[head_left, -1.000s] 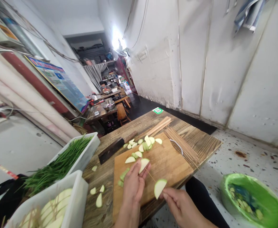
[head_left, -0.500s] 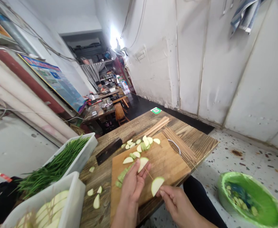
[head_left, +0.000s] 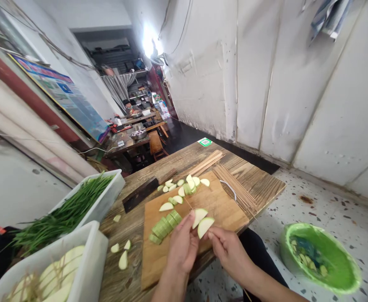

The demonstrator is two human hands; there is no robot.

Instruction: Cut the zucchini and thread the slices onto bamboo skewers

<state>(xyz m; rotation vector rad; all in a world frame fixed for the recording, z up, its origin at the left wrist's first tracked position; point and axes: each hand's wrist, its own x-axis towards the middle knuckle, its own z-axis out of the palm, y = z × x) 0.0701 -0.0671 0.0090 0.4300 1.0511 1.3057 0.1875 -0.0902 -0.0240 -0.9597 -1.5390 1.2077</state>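
Observation:
My left hand [head_left: 182, 245] pinches a pale half-moon vegetable slice [head_left: 199, 216] over the near edge of the wooden cutting board [head_left: 221, 209]. My right hand [head_left: 226, 247] grips a thin bamboo skewer carrying another slice [head_left: 205, 226], pressed right against the first one. More slices [head_left: 184, 188] lie scattered at the board's far side. A row of green-skinned cut pieces [head_left: 165, 224] sits just left of my left hand.
A cleaver [head_left: 140, 195] lies beyond the board. Loose bamboo skewers [head_left: 236, 188] are spread at the table's right. White tubs hold green chives [head_left: 67, 209] and skewered slices [head_left: 58, 272]. A green-lined bin [head_left: 320, 258] stands on the floor at right.
My right hand has brought the skewered slice up and left until it meets the slice in my left hand. The gap between the two slices has closed.

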